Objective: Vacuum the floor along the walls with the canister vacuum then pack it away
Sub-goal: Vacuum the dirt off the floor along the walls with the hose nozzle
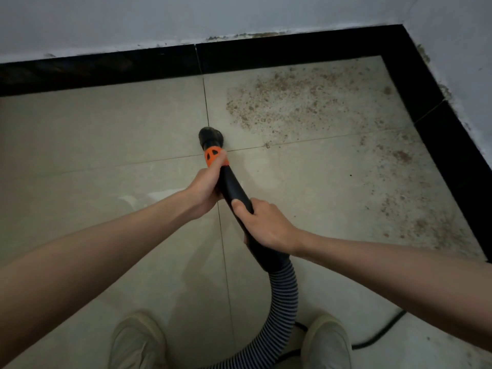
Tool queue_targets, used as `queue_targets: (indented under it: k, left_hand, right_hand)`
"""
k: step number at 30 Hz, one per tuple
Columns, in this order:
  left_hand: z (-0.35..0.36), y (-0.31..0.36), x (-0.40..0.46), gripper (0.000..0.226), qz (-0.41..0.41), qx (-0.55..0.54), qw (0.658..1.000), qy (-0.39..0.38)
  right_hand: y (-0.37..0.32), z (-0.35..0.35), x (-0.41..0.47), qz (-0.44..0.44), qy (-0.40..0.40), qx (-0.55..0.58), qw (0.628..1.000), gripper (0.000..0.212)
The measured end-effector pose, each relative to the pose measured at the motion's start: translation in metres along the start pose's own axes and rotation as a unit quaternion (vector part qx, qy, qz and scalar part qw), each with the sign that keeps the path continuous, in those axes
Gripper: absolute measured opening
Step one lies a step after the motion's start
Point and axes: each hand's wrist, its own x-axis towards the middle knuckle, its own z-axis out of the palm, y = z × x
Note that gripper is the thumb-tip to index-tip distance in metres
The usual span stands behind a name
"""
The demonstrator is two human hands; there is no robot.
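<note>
While the left hand (205,187) and right hand (262,225) grip the vacuum wand (231,186), grit (292,99) covers the floor (106,123).

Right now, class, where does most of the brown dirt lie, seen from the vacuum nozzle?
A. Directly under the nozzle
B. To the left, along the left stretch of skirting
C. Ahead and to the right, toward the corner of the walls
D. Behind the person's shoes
C: the brown dirt spreads over the tiles right of the nozzle, up toward the corner of the black skirting.
</note>
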Motion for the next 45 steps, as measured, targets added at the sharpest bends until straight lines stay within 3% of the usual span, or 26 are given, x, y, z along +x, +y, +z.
queue_targets:
  k: [8, 13, 16, 25, 29, 38, 42, 45]
  left_hand:
    - [-0.01, -0.039, -0.032, 0.035, -0.031, -0.036, 0.994, 0.1]
    - [-0.002, -0.056, -0.055, 0.036, -0.036, -0.014, 0.998, 0.058]
    - [0.015, -0.065, -0.066, 0.036, -0.042, 0.046, 0.998, 0.009]
    - [0.05, -0.059, -0.059, 0.035, -0.087, 0.094, 0.987, -0.095]
    - [0.06, -0.051, -0.048, 0.035, -0.081, 0.094, 0.986, -0.11]
    - [0.023, -0.007, -0.011, 0.032, -0.054, 0.015, 0.997, -0.052]
    - [0.02, 0.005, 0.003, 0.03, -0.06, -0.021, 0.997, -0.047]
    - [0.019, 0.017, 0.012, 0.031, -0.058, -0.029, 0.997, -0.044]
  right_hand:
    - [0.014, 0.011, -0.042, 0.008, -0.108, 0.007, 0.994, 0.033]
    - [0.01, 0.016, -0.046, 0.086, -0.121, 0.176, 0.973, 0.03]
    - [0.01, 0.015, -0.052, 0.119, -0.091, 0.213, 0.965, 0.039]
    - [0.031, 0.011, -0.067, 0.13, 0.084, 0.19, 0.969, 0.038]
    - [0.031, 0.002, -0.058, 0.128, 0.106, 0.193, 0.967, 0.038]
    - [-0.004, -0.012, -0.013, 0.086, -0.04, 0.288, 0.953, 0.044]
    - [0.008, -0.017, -0.017, 0.058, -0.072, 0.224, 0.97, 0.046]
    - [0.02, -0.016, -0.019, 0.029, -0.042, 0.154, 0.987, 0.039]
